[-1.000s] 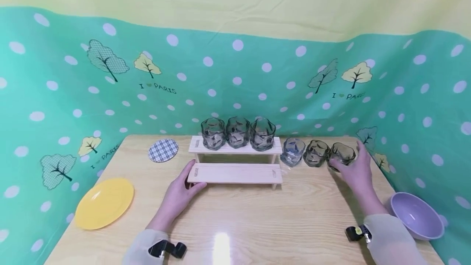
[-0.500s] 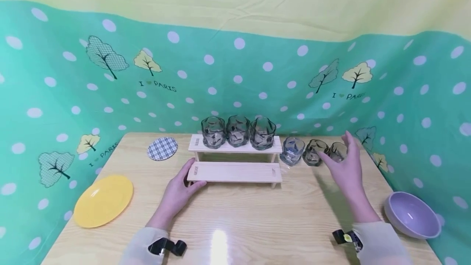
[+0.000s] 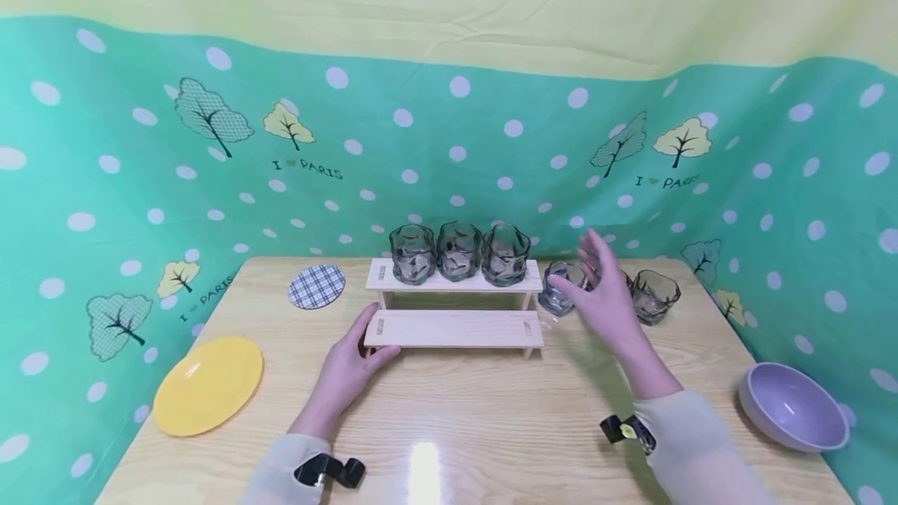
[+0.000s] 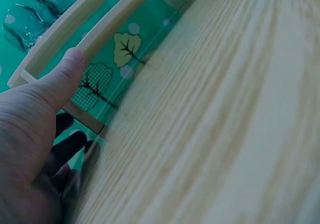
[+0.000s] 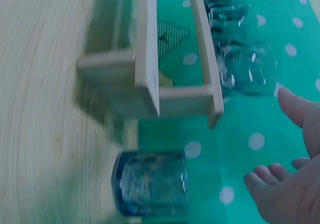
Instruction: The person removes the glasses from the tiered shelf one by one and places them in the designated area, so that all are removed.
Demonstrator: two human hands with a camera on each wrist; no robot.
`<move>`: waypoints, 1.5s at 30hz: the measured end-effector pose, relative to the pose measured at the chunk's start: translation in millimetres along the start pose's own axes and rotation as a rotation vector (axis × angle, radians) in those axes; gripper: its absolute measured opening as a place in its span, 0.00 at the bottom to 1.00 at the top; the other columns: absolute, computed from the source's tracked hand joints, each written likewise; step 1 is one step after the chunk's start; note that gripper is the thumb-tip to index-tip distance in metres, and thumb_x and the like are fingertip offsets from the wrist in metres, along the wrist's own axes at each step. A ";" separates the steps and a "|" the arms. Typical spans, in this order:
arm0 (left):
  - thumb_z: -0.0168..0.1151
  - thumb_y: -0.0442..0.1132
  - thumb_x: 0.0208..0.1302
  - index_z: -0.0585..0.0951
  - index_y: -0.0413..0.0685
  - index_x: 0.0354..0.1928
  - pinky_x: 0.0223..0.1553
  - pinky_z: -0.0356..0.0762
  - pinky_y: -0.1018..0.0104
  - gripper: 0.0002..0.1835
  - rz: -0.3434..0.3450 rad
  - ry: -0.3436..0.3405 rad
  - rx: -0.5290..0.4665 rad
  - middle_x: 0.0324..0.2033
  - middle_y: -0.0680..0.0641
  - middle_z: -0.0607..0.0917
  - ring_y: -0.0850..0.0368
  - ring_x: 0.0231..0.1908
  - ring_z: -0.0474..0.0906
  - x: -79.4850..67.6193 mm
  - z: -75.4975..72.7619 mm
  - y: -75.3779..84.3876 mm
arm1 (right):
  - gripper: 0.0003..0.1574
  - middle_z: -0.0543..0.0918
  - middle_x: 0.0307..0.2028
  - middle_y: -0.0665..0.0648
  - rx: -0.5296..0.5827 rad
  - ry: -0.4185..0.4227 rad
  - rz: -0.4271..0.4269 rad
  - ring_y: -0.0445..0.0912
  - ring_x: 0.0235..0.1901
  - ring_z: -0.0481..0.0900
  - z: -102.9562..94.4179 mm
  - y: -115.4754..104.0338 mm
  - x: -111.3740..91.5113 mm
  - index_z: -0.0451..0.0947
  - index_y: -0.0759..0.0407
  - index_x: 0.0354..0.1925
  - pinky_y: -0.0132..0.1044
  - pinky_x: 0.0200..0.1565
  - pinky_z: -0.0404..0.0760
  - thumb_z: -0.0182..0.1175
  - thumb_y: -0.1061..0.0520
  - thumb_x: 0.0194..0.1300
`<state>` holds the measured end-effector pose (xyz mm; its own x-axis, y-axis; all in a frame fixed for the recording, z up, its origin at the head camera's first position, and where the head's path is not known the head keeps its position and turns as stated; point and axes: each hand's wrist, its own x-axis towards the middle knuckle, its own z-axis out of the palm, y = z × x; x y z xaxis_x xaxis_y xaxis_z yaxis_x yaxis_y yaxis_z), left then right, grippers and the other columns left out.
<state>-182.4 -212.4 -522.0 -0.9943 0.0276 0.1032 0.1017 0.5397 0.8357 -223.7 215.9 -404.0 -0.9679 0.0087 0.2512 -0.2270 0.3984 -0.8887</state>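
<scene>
A two-step wooden rack point(image 3: 456, 328) stands at the back of the table, with three grey glasses point(image 3: 459, 253) in a row on its upper step. My left hand point(image 3: 348, 365) grips the left end of its lower step; in the left wrist view the thumb point(image 4: 70, 73) lies on the wooden edge. My right hand point(image 3: 606, 302) hovers over the table right of the rack, fingers spread and holding nothing. Just left of it stands a bluish glass point(image 3: 556, 301). A brownish glass point(image 3: 655, 298) stands to its right, and another between them is mostly hidden behind the hand.
A yellow plate point(image 3: 208, 386) lies at the table's left, with a checked round coaster point(image 3: 316, 287) behind it. At the right edge stands a purple bowl point(image 3: 793, 406). Dotted green cloth point(image 3: 459, 131) hangs close behind the rack and along both sides.
My right hand has let go of the rightmost glass and moved left, past the middle glass toward the bluish one. The left hand has stayed on the rack.
</scene>
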 end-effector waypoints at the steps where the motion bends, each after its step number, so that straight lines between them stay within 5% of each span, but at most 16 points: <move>1: 0.81 0.49 0.68 0.62 0.58 0.88 0.79 0.66 0.39 0.52 0.001 0.003 0.000 0.79 0.40 0.74 0.37 0.78 0.68 -0.1 0.0 0.2 | 0.73 0.57 0.86 0.59 0.018 -0.021 -0.006 0.57 0.83 0.59 4.5 -2.5 1.7 0.42 0.46 0.91 0.53 0.83 0.59 0.80 0.48 0.68; 16: 0.80 0.50 0.68 0.61 0.61 0.88 0.80 0.63 0.40 0.52 0.003 -0.002 -0.029 0.80 0.42 0.73 0.38 0.79 0.67 1.5 1.4 -1.6 | 0.79 0.51 0.88 0.61 0.082 -0.199 -0.002 0.63 0.84 0.56 57.6 -17.3 29.8 0.38 0.45 0.92 0.55 0.82 0.62 0.84 0.50 0.64; 23: 0.81 0.51 0.67 0.62 0.61 0.88 0.80 0.64 0.41 0.53 -0.010 0.006 -0.045 0.78 0.41 0.75 0.39 0.78 0.69 -0.5 10.9 3.8 | 0.80 0.43 0.89 0.55 0.004 -0.195 0.066 0.68 0.83 0.56 59.0 -15.1 36.2 0.38 0.31 0.91 0.62 0.81 0.60 0.85 0.45 0.63; 32: 0.80 0.51 0.68 0.61 0.58 0.88 0.81 0.63 0.40 0.53 -0.031 0.029 -0.045 0.78 0.40 0.75 0.38 0.78 0.68 -6.5 11.1 5.6 | 0.82 0.42 0.90 0.55 -0.020 -0.230 0.086 0.70 0.83 0.55 60.4 -19.7 39.5 0.36 0.24 0.90 0.71 0.79 0.58 0.85 0.44 0.61; 45: 0.81 0.51 0.68 0.60 0.58 0.88 0.80 0.63 0.42 0.53 0.010 0.004 -0.026 0.79 0.40 0.74 0.39 0.79 0.67 -3.2 2.0 -0.6 | 0.82 0.58 0.87 0.53 0.002 -0.226 0.096 0.66 0.80 0.62 66.6 -13.7 36.5 0.36 0.27 0.90 0.69 0.80 0.58 0.85 0.45 0.62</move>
<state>-179.4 -211.1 -523.9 -0.9931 0.0292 0.1138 0.1124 0.5173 0.8484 -263.1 149.7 -408.2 -0.9846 -0.1587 0.0738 -0.1329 0.4038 -0.9051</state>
